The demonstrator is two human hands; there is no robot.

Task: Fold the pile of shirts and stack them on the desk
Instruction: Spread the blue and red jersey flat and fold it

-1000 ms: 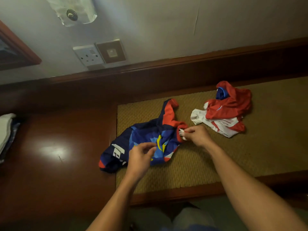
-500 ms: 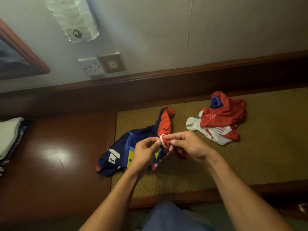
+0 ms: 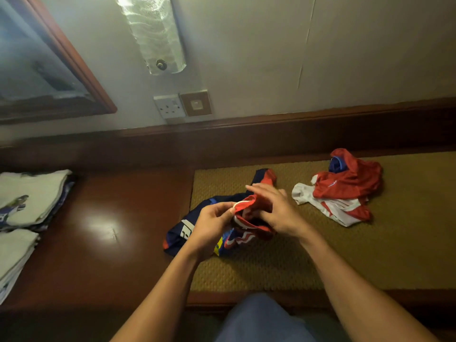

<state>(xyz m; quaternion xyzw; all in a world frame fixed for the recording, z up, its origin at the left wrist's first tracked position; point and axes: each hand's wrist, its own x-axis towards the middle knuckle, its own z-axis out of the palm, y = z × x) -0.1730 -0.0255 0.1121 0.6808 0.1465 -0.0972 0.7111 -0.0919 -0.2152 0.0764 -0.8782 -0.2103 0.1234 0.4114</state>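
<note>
Step in hand looks like untangling: the left hand pinches the navy jersey's red-trimmed opening on the woven mat, the right hand's near-straight fingers lie across it; next, spread it flat.

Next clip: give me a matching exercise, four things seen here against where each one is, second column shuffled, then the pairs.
1 navy shirt
2 red and white shirt
3 folded white shirts
4 wall socket

A on the wall
B pinched by left hand, right hand on it
C crumpled on the mat, untouched
D stacked on the desk, far left

Pairs: 1-B, 2-C, 3-D, 4-A
</note>
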